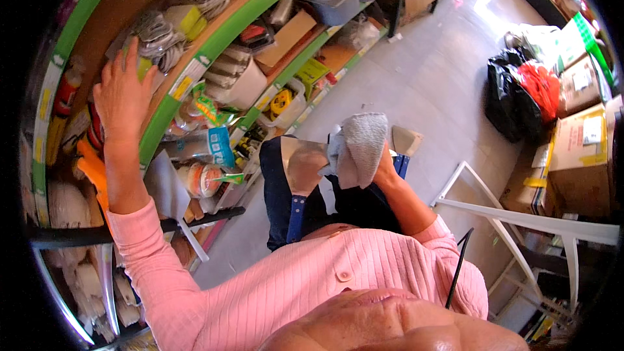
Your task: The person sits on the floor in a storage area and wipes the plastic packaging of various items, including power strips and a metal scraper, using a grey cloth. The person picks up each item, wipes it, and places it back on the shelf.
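My left hand [122, 92] reaches onto an upper shelf, fingers spread, palm down. Its fingertips are at packaged bundles of pale cord [158, 41] with yellow labels; whether they touch is unclear. My right hand [386, 168] grips a folded grey cloth [363, 148] before my legs. A wide-bladed scraper [304, 163] with a blue riveted handle shows left of the cloth, its blade edge meeting it. Another blue-handled scraper [407, 140] appears behind my right wrist. The cloth hides whether my right fingers also hold the scrapers.
Green-edged shelves [214, 53] on the left carry a white bin [243, 83], a grey tub [331, 5] and yellow tape measures [281, 102]. An orange item [92, 170] hangs by my left forearm. Rightward stand a white metal frame [507, 214], cardboard boxes [580, 165] and a black bag [509, 92].
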